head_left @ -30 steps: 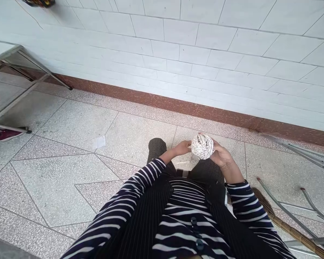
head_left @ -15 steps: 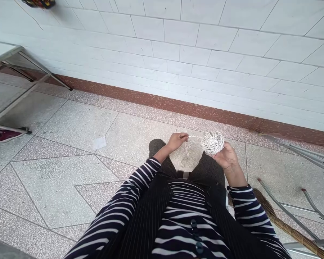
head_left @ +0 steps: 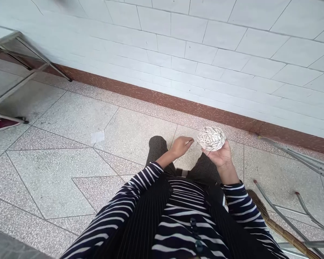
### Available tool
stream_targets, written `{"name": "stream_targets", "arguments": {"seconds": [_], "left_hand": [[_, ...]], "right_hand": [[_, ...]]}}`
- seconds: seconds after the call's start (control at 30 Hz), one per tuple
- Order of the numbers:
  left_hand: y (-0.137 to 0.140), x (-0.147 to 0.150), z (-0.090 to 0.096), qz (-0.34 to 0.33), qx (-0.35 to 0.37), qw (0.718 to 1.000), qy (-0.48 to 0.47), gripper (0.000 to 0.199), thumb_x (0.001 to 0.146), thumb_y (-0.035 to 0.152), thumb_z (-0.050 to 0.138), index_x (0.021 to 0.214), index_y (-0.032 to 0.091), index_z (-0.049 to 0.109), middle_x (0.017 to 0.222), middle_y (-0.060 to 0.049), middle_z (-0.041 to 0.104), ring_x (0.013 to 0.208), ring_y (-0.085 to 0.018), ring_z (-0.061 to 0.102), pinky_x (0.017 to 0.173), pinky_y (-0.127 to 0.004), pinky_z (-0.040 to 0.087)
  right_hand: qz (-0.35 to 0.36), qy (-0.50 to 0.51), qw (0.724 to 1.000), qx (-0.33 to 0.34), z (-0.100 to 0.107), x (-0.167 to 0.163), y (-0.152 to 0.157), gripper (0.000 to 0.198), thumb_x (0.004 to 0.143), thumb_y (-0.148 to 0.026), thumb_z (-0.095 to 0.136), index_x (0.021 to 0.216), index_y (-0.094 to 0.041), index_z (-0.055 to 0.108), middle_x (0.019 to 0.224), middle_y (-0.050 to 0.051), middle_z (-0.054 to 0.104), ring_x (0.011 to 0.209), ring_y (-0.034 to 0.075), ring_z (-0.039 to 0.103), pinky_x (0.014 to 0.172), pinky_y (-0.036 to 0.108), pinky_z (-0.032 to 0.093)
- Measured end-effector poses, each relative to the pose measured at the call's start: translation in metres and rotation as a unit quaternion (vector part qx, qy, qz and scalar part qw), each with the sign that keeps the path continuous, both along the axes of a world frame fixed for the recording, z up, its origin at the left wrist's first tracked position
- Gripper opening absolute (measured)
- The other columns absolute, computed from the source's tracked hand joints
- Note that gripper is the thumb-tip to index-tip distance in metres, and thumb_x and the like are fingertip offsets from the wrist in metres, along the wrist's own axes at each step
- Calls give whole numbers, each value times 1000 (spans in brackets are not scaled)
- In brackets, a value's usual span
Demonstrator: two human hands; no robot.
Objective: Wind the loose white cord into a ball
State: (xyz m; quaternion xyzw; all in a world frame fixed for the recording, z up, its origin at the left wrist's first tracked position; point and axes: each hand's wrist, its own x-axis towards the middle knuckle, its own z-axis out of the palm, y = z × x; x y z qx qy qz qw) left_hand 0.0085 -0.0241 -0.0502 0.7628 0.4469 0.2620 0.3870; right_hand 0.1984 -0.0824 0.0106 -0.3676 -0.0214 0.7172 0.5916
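Note:
A round white piece braided from thick cord, the braided ball [head_left: 211, 138], rests in my right hand [head_left: 221, 155]. The fingers of that hand curl under and around its lower right side, and the palm faces up. Just to the left, my left hand [head_left: 181, 146] is closed in a pinch, its fingertips a short gap from the ball. What those fingers hold, if anything, is too small to make out. Both hands are above my lap, over my dark trousers [head_left: 157, 149].
A metal-framed table [head_left: 29, 68] stands at the left by the tiled wall [head_left: 178, 50], with a dark red shoe [head_left: 5, 123] beneath. White paper [head_left: 98, 136] lies on the floor. At the right are a straw broom [head_left: 283, 233] and metal chair legs [head_left: 270, 201].
My left hand has moved slightly right, closer to the braided ball. The loose strands that hung between the hands no longer show. The ball is turned a little in my right hand.

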Motion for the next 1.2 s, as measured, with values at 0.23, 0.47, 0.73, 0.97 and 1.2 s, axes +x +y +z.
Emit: {"name": "stream_targets", "arguments": {"seconds": [0.23,0.47,0.73,0.97,1.2], "left_hand": [[-2,18,-10,-38,-72,997,2,27,95,27,59,113,15,75,115,-9,76,104,-24,71,89,-30,52],[22,-22,-13,25,-63,997,45,40,101,34,44,79,17,72,77,-2,74,67,-15,62,71,-26,46],[65,-51,-11,96,-54,991,69,34,99,28,42,85,18,72,82,-2,75,70,-16,61,71,-26,45],[97,-56,-18,107,-82,982,132,35,101,28,39,98,18,72,89,-4,77,75,-17,65,72,-26,46],[101,-73,-53,89,-137,951,263,24,94,20,50,95,14,73,106,-17,75,100,-27,69,89,-35,50]], "right_hand": [[21,-2,1000,11,2,-12,-3,41,76,-37,65,116,-30,66,113,2,77,104,23,70,85,44,62],[-3,-87,993,85,18,30,-10,52,72,-42,74,123,-38,65,125,-1,73,118,25,66,87,44,60],[-46,-116,988,93,35,42,-14,53,71,-47,74,123,-36,65,131,0,70,120,26,65,80,41,62],[-59,-140,980,125,71,42,-10,57,65,-52,77,119,-35,67,130,4,69,130,30,58,80,43,62],[-54,-168,970,168,115,30,-19,60,68,-56,74,125,-39,65,137,5,66,141,34,49,90,56,59]]}}
